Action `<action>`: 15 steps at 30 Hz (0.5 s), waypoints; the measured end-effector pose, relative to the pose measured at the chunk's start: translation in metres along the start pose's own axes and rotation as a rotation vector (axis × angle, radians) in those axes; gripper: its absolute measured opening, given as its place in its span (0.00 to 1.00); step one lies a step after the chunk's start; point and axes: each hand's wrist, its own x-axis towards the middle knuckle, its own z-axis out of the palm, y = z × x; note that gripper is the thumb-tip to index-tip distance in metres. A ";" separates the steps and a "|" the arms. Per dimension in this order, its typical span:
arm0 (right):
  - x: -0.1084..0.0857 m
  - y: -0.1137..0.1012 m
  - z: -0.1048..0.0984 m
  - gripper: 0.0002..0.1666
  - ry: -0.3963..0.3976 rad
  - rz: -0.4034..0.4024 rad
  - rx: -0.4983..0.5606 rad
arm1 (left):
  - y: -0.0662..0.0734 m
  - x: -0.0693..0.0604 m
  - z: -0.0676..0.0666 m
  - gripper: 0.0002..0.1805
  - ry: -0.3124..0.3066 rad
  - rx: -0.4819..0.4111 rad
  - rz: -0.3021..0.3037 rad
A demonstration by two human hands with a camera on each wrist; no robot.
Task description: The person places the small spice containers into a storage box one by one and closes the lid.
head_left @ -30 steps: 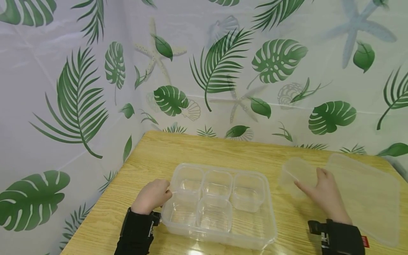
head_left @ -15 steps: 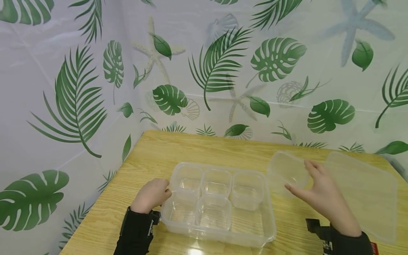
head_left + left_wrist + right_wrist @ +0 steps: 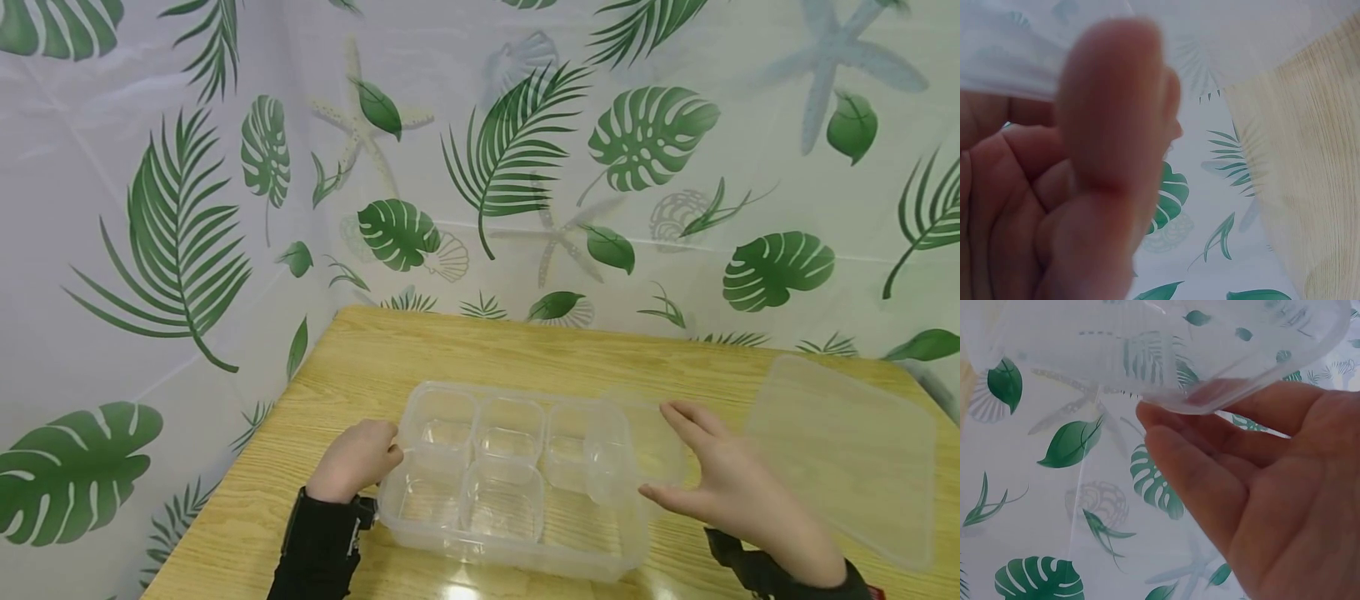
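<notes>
A large clear plastic box [image 3: 555,560] stands on the table with several small clear containers [image 3: 504,504] inside it. Its front right section shows the bare box floor. At the box's left rim, my left hand [image 3: 356,460] grips the edge with curled fingers; the thumb [image 3: 1110,112] looms large in the left wrist view. My right hand [image 3: 731,487] holds another small clear container [image 3: 652,442] by its rim, between thumb and fingers. That container is tilted over the right edge of the box. Fingers lie against its rim [image 3: 1204,409] in the right wrist view.
A flat translucent lid [image 3: 862,458] lies on the wooden table [image 3: 420,342] at the right. Behind and to the left of the table hangs a white leaf-print cloth [image 3: 540,167].
My right hand has carried the small container leftward, from beside the lid to over the box's right edge, tilting it. My left hand has stayed on the box rim.
</notes>
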 end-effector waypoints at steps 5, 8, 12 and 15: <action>-0.001 -0.006 0.004 0.52 -0.040 -0.053 0.037 | 0.000 0.000 0.000 0.14 0.005 0.005 0.001; 0.000 -0.008 0.007 0.52 -0.078 -0.062 0.057 | 0.000 0.000 -0.001 0.15 0.010 0.006 0.003; 0.001 -0.009 0.010 0.50 -0.123 -0.083 0.076 | 0.000 0.000 -0.001 0.16 0.013 0.010 0.006; 0.002 -0.009 0.012 0.49 -0.129 -0.110 0.085 | 0.000 0.000 -0.001 0.16 0.010 0.009 0.004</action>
